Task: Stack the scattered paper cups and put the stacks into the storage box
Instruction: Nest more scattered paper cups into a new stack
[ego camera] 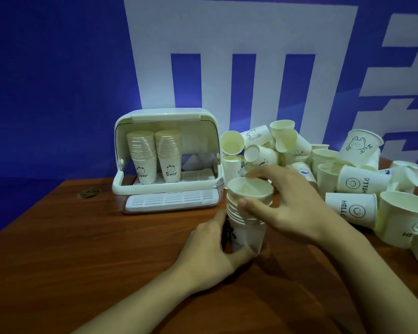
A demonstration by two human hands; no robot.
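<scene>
Paper cups form a growing stack (246, 213) at centre frame on the wooden bench (82, 249); the left hand (212, 251) curls round its base, the right hand (285, 208) pinches the rims. Seat the top cup squarely, keeping the base steady, before reaching to the loose cups (336, 169) right of the open storage box (167, 160)
</scene>
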